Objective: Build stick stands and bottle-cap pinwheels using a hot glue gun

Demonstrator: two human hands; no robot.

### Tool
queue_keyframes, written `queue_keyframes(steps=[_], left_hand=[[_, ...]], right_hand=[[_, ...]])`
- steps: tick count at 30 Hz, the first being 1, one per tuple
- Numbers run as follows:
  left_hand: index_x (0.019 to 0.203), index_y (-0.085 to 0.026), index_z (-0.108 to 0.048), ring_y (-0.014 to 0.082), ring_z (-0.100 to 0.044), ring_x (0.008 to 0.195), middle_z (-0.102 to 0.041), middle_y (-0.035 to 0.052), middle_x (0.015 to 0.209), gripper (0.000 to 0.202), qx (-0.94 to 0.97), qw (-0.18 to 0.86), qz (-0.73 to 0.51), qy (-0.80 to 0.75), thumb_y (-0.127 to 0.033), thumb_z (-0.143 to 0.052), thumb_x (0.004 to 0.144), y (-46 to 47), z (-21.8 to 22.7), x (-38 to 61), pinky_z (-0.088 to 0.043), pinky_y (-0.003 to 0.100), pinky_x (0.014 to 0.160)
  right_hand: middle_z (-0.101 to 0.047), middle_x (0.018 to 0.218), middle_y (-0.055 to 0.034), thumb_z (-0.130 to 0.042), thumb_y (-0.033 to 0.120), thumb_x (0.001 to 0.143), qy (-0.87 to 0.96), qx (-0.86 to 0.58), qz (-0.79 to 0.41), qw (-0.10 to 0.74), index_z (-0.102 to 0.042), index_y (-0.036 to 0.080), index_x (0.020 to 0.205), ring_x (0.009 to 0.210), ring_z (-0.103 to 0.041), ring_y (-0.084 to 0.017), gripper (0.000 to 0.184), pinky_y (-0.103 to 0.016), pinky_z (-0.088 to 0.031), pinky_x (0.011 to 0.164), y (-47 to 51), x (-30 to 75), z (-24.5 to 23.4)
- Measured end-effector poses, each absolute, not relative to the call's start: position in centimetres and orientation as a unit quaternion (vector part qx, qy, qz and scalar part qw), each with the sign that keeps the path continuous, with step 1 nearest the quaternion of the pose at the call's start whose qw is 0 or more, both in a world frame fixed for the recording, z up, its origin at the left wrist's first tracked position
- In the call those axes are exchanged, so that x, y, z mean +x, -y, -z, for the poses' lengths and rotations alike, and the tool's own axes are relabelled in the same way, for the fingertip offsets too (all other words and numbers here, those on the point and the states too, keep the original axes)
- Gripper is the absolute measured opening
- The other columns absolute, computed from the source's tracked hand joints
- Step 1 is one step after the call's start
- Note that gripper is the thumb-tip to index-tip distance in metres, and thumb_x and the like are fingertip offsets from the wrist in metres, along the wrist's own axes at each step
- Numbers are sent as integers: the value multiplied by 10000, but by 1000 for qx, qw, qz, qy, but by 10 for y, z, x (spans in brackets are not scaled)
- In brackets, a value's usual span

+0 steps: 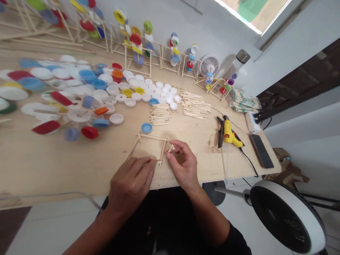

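A small frame of thin wooden sticks (153, 137) lies on the table near its front edge, with short stubs jutting from the corners. My left hand (132, 180) is closed over the near side of the frame, its fingertips by the near right corner. What lies under those fingers is hidden. At the frame's right side, my right hand (184, 164) pinches a short wooden stick (171, 148) between thumb and fingers. Just beyond the frame sits a blue bottle cap (146, 127).
Behind are piles of wooden sticks (195, 104) and many bottle caps (99, 95). A cap wheel (79, 115) stands at left, finished stick-and-cap models (136, 46) along the wall. On the right lie a yellow glue gun (230, 132) and a phone (261, 150); a large fan (284, 216) stands beside the table.
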State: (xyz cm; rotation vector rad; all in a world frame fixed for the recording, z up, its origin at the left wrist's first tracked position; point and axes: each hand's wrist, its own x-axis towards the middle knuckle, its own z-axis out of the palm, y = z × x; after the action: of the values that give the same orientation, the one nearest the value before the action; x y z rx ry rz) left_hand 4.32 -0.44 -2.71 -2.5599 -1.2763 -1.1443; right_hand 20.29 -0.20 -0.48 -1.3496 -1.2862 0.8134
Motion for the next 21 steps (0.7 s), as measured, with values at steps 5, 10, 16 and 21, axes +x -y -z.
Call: queue_keyframes(steps=[5, 10, 16, 21], left_hand=[[954, -155, -668, 204, -635, 780, -738, 82, 902, 146, -830, 30, 372, 415, -67, -599, 860, 5, 28, 43, -523, 348, 745], [953, -162, -672, 202, -635, 778, -737, 75, 896, 146, -829, 32, 372, 417, -76, -591, 867, 5, 27, 43, -521, 347, 744], [924, -180, -672, 196, -635, 768, -736, 63, 880, 149, -827, 32, 371, 420, -73, -583, 869, 5, 26, 44, -520, 338, 726], [917, -168, -674, 200, -636, 755, -736, 71, 870, 130, -827, 33, 371, 421, -79, -591, 871, 5, 25, 43, -525, 347, 712]], right_hand=[[-658, 877, -3, -669, 236, 841, 525, -552, -354, 543, -635, 268, 1121, 828, -656, -161, 284, -320, -539, 827, 4, 204, 15], [-660, 878, 2, -681, 222, 840, 527, -541, -351, 554, -641, 276, 1129, 830, -657, -152, 297, -304, -536, 821, 4, 201, 18], [-676, 911, -15, -675, 251, 851, 537, -541, -353, 543, -640, 274, 1146, 833, -666, -161, 297, -335, -548, 855, 1, 196, 19], [-674, 888, -5, -687, 237, 839, 541, -531, -352, 549, -646, 281, 1149, 831, -671, -161, 316, -343, -545, 869, 1, 196, 19]])
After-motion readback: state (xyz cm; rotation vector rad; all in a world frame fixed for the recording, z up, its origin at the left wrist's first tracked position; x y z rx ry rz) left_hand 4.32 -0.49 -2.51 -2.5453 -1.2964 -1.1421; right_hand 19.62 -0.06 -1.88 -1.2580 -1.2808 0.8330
